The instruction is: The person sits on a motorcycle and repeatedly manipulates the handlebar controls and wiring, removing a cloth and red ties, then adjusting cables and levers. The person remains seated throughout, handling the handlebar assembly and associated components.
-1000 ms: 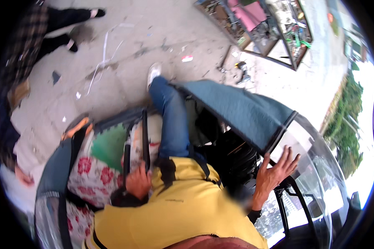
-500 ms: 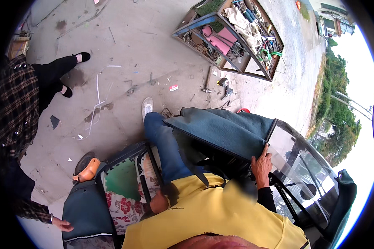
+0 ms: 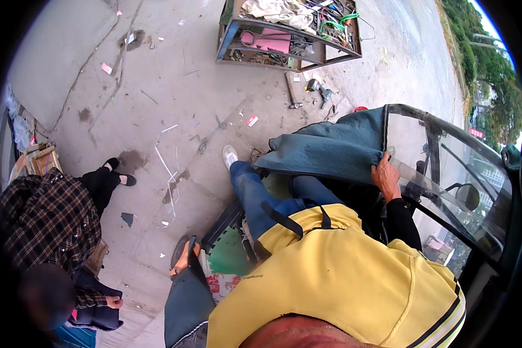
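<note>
My right hand (image 3: 387, 175) is curled over the edge of a blue-grey cloth cover (image 3: 330, 148), where the cloth meets the clear windshield (image 3: 446, 156) of a small vehicle. My black sleeve (image 3: 401, 221) runs back to my yellow shirt (image 3: 342, 278). My left hand is hidden behind the shirt. My leg in blue jeans (image 3: 255, 194) stretches forward, ending in a white shoe (image 3: 230, 155) on the concrete. Below the leg are a green panel (image 3: 229, 255) and a floral seat cushion (image 3: 221, 284).
A person in a plaid shirt (image 3: 43, 220) sits at the left. A metal rack (image 3: 284, 52) full of tools and rags stands on the concrete ahead, with loose tools (image 3: 318, 93) beside it. A round mirror (image 3: 467, 196) sits behind the windshield. A foot in an orange sandal (image 3: 182, 261) rests nearby.
The view has swung up and right. My right hand stays on the cover's edge at the windshield. My left hand, seen on a dark bar one second ago, is out of sight.
</note>
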`<state>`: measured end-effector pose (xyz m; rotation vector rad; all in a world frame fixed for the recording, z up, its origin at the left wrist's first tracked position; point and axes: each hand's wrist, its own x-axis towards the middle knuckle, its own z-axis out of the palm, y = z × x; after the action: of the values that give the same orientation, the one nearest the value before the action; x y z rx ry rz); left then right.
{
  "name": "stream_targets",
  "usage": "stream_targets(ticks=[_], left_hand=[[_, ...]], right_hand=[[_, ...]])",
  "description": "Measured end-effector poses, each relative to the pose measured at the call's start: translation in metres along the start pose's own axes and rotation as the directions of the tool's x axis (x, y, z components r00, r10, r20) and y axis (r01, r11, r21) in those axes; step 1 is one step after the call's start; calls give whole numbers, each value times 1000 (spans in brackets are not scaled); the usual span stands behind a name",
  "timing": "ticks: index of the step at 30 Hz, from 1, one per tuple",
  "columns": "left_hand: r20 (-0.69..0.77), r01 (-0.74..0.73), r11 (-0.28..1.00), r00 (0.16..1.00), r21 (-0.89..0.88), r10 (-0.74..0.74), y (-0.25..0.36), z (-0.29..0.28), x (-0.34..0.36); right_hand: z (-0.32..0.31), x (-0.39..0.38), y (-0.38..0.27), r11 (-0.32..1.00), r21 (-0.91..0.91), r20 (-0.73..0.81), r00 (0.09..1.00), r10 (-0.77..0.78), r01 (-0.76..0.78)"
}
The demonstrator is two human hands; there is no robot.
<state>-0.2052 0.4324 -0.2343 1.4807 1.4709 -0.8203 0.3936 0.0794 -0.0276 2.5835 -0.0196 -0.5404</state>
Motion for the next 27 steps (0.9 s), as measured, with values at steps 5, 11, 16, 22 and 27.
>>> stream_targets(ticks=[5, 11, 16, 22, 27], left_hand=[[-57, -15, 999, 998, 38, 17, 2, -44, 25], [-97, -59, 997, 993, 39, 63, 22, -48, 37], [-65, -95, 991, 993, 94, 101, 42, -39, 38], [-47, -124, 990, 991, 73, 127, 63, 2, 36], [-54, -137, 989, 989, 55, 140, 91, 37, 35]], right_hand=[[28, 13, 11, 996, 85, -17, 1000, 14, -13], [52, 43, 18, 991, 134, 5, 1000, 1, -2], [59, 35, 19, 984, 165, 107, 993, 52, -70], [73, 46, 25, 977, 196, 182, 982, 48, -84], [59, 45, 19, 976, 206, 167, 985, 36, -71]])
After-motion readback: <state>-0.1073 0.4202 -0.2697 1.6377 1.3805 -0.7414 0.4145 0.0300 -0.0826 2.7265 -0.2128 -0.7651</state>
